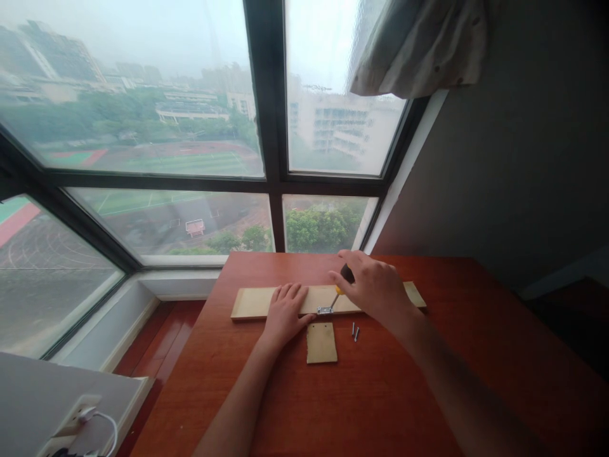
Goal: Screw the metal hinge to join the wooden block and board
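A long pale wooden board (252,303) lies across the table. My left hand (287,311) rests flat on it with fingers stretched out, the thumb reaching toward a small metal hinge (324,310) at the board's near edge. Above the board, my right hand (375,282) is closed around a screwdriver (339,289) with a black and yellow handle. Its shaft slants down to the right end of the hinge. Just in front of the hinge is a small square wooden piece (321,344) with two small holes near its far edge. Two screws (355,332) lie to its right.
The reddish-brown wooden table (371,400) stands against large dark-framed windows (273,127). A curtain (423,51) hangs at the upper right beside a grey wall. At the lower left, a white plug with a cable (88,416) sits in a wall socket.
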`<act>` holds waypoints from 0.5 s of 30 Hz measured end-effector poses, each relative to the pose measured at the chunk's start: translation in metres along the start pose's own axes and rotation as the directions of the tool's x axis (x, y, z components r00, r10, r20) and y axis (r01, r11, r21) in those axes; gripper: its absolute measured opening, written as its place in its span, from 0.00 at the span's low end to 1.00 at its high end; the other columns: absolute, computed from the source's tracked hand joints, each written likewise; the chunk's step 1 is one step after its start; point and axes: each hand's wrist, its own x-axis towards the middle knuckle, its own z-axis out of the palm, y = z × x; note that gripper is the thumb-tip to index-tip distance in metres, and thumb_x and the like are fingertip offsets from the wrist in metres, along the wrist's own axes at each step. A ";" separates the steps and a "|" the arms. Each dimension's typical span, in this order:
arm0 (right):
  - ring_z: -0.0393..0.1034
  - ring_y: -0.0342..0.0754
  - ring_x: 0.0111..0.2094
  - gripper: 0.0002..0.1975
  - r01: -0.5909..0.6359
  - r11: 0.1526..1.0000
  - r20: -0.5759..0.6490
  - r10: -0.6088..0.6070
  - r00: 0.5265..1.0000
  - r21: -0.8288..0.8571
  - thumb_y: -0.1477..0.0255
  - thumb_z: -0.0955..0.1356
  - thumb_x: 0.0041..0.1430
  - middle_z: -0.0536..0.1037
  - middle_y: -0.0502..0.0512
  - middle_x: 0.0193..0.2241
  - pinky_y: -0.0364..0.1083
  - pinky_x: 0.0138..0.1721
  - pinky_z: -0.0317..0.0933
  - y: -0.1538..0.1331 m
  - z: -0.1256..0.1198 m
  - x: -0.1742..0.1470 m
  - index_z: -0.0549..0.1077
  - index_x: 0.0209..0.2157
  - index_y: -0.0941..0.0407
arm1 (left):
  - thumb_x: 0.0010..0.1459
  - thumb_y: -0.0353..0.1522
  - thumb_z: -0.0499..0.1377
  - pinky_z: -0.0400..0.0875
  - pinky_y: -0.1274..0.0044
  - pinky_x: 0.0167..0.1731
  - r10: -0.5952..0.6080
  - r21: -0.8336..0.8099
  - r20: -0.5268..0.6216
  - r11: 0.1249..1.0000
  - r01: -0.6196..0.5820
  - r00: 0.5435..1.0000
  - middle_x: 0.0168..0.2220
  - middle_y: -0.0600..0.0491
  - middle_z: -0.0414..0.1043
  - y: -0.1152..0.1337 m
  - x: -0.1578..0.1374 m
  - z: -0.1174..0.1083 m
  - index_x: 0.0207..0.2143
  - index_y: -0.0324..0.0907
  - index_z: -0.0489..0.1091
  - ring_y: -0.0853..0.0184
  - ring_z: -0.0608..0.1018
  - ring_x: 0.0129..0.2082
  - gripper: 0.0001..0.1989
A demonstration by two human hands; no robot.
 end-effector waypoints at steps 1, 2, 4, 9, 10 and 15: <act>0.73 0.53 0.36 0.18 -0.023 1.000 0.004 0.023 1.000 -0.020 0.61 0.60 0.63 0.77 0.57 0.44 0.46 0.30 0.60 0.000 0.001 0.001 0.68 0.51 0.52 | 0.51 0.45 0.63 0.53 0.62 0.59 0.000 0.000 0.000 1.000 0.000 1.000 0.57 0.46 0.64 0.000 0.000 0.000 0.56 0.47 0.62 0.53 0.63 0.58 0.31; 0.73 0.52 0.35 0.17 -0.032 0.999 0.007 0.032 0.999 -0.023 0.62 0.60 0.63 0.77 0.57 0.44 0.46 0.30 0.60 0.001 0.002 0.001 0.68 0.51 0.52 | 0.51 0.45 0.63 0.53 0.62 0.59 0.000 0.000 0.000 1.000 0.000 1.000 0.57 0.46 0.64 0.000 0.000 0.000 0.56 0.47 0.62 0.53 0.63 0.58 0.31; 0.73 0.52 0.38 0.18 -0.001 1.000 0.009 0.001 1.000 0.021 0.69 0.61 0.60 0.76 0.56 0.45 0.46 0.33 0.60 0.003 0.001 0.001 0.67 0.52 0.52 | 0.51 0.45 0.63 0.53 0.62 0.59 0.000 0.000 0.001 1.000 0.000 1.000 0.57 0.46 0.64 0.000 0.000 0.000 0.56 0.47 0.62 0.53 0.63 0.58 0.31; 0.69 0.52 0.48 0.25 0.115 0.985 0.012 -0.117 0.993 0.129 0.73 0.64 0.54 0.72 0.56 0.53 0.46 0.38 0.62 0.003 -0.002 -0.003 0.62 0.56 0.53 | 0.51 0.44 0.63 0.52 0.62 0.59 0.003 -0.001 -0.002 1.000 -0.003 1.000 0.58 0.47 0.64 0.000 0.000 0.000 0.56 0.47 0.62 0.53 0.63 0.58 0.32; 0.70 0.53 0.47 0.24 0.096 0.989 0.007 -0.098 0.995 0.114 0.70 0.64 0.56 0.72 0.56 0.52 0.47 0.37 0.62 0.003 -0.001 -0.003 0.63 0.56 0.52 | 0.51 0.45 0.63 0.52 0.62 0.59 0.004 0.000 -0.003 1.000 -0.004 1.000 0.58 0.47 0.64 0.000 0.000 0.000 0.56 0.47 0.62 0.53 0.63 0.58 0.32; 0.74 0.54 0.37 0.17 -0.017 0.999 0.010 0.016 1.000 0.038 0.60 0.62 0.62 0.78 0.56 0.43 0.48 0.32 0.61 0.002 0.005 0.002 0.68 0.50 0.51 | 0.51 0.45 0.63 0.53 0.62 0.59 0.004 0.010 0.002 1.000 -0.004 1.000 0.58 0.46 0.64 0.000 0.000 0.001 0.56 0.47 0.62 0.53 0.63 0.58 0.32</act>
